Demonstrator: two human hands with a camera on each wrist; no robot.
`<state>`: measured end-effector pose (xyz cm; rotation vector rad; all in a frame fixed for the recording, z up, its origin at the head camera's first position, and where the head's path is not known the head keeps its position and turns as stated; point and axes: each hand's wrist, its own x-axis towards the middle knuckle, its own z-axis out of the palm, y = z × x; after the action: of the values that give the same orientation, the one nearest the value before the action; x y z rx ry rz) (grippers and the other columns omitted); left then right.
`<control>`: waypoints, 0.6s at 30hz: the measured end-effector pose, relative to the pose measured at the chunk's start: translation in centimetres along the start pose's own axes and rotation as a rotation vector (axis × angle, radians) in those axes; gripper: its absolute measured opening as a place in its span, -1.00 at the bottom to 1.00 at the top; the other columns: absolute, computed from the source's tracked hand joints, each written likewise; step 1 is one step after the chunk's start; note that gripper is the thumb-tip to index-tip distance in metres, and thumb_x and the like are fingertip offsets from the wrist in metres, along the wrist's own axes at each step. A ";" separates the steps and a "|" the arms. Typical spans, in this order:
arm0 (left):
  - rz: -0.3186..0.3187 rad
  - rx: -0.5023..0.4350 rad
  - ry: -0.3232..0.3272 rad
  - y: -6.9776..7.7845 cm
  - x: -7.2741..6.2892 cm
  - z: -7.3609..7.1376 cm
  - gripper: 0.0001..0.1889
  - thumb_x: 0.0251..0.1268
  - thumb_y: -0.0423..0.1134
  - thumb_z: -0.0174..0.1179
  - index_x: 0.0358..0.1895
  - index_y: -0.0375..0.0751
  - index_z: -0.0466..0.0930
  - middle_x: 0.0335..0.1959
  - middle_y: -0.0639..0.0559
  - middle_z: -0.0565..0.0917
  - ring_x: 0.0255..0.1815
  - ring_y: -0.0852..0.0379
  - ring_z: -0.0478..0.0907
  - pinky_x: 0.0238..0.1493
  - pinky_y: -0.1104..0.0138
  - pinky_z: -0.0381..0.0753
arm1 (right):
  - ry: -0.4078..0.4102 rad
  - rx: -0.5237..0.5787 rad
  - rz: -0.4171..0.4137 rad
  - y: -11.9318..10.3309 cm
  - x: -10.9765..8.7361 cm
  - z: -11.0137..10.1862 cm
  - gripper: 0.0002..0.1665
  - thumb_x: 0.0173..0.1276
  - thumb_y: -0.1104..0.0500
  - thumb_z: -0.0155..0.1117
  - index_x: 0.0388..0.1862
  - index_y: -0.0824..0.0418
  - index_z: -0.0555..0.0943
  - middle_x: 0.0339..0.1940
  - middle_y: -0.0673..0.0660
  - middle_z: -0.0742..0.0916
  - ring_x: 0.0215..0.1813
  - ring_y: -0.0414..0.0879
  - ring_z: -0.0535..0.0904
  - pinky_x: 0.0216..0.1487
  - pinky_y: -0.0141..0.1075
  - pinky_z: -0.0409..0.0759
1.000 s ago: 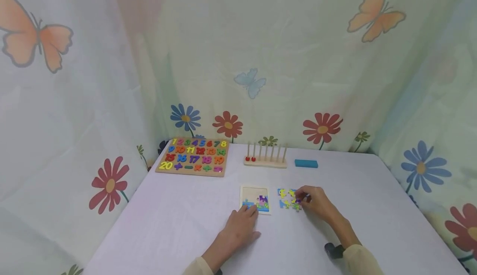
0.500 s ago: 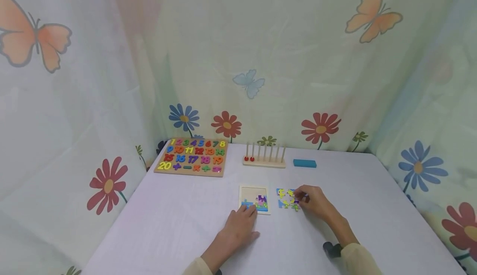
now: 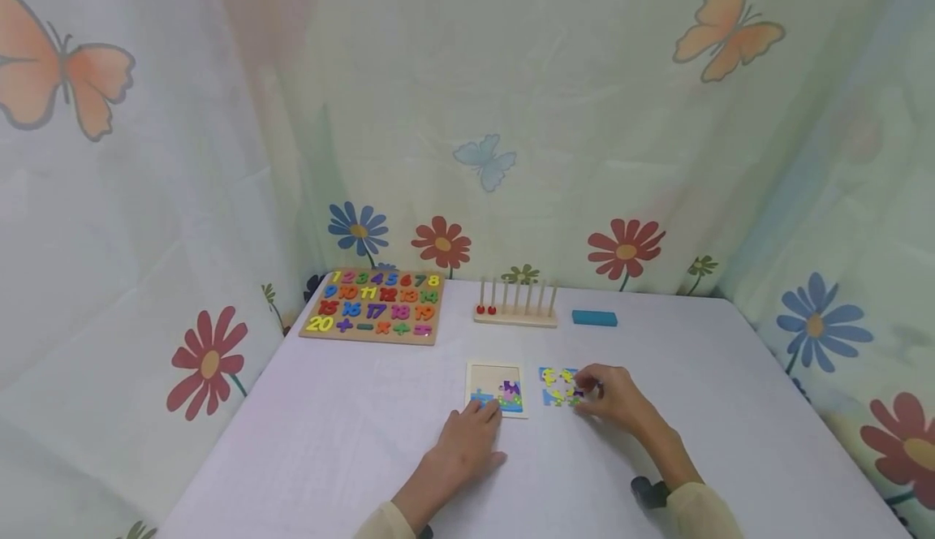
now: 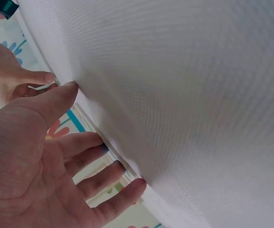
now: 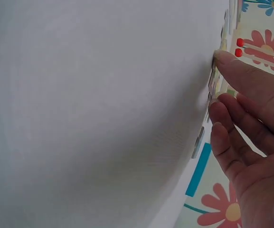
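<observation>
White cloth [image 3: 329, 441] is covering the table, and a curtain [image 3: 380, 101] printed with flowers and butterflies is hanging around it. Compared with a second ago, the right hand [image 3: 619, 397] is spreading its thumb lower, over the bottom-right corner of the loose jigsaw pieces [image 3: 549, 377]; its thumb and fingertips are standing apart, and whether they are gripping a piece I cannot tell. Those pieces are lying just right of the wooden puzzle tray [image 3: 485, 378], which is holding a few fitted pieces along its lower part, as before. The left hand [image 3: 471, 446] is still resting its extended, slightly separated fingers on the tray's near edge. Behind, the number board [image 3: 370, 318], peg stand [image 3: 514, 320] with two red beads and teal block [image 3: 594, 318] are staying put.
</observation>
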<state>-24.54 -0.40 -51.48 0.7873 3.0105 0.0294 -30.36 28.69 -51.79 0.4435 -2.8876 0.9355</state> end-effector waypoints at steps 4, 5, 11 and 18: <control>0.003 -0.006 -0.007 0.0 0.0 -0.1 -0.28 0.47 0.20 0.35 0.53 -0.12 0.53 0.57 0.08 0.51 0.56 -0.01 0.45 0.38 0.03 0.66 | -0.009 -0.013 0.022 0.0 0.1 0.2 -0.48 0.04 0.36 0.75 0.01 0.34 0.75 -0.17 0.06 0.80 -0.12 -0.06 0.67 -0.09 -0.17 0.73; 0.003 -0.006 -0.010 0.0 -0.1 -0.1 -0.28 0.48 0.20 0.35 0.54 -0.11 0.52 0.57 0.08 0.50 0.57 -0.01 0.45 0.38 0.03 0.66 | -0.011 -0.017 0.026 0.0 0.1 0.3 -0.49 0.04 0.36 0.75 0.00 0.33 0.76 -0.17 0.05 0.80 -0.12 -0.07 0.66 -0.09 -0.16 0.73; 0.007 0.001 -0.013 -0.1 -0.2 0.0 -0.28 0.48 0.20 0.34 0.54 -0.11 0.52 0.57 0.07 0.51 0.57 -0.01 0.45 0.38 0.02 0.66 | -0.024 -0.038 0.028 0.0 0.1 0.3 -0.53 0.07 0.35 0.74 -0.01 0.31 0.77 -0.19 0.02 0.80 -0.13 -0.09 0.64 -0.08 -0.17 0.73; 0.003 0.003 -0.007 -0.1 0.0 -0.1 -0.29 0.46 0.20 0.36 0.52 -0.10 0.54 0.55 0.08 0.52 0.55 0.01 0.46 0.35 0.04 0.68 | -0.038 -0.046 0.026 0.1 0.2 0.1 -0.55 0.09 0.33 0.74 -0.02 0.30 0.77 -0.21 0.01 0.78 -0.14 -0.09 0.63 -0.09 -0.16 0.72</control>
<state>-24.59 -0.44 -51.42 0.7906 3.0032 0.0214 -30.52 28.61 -51.92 0.4264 -2.9493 0.8712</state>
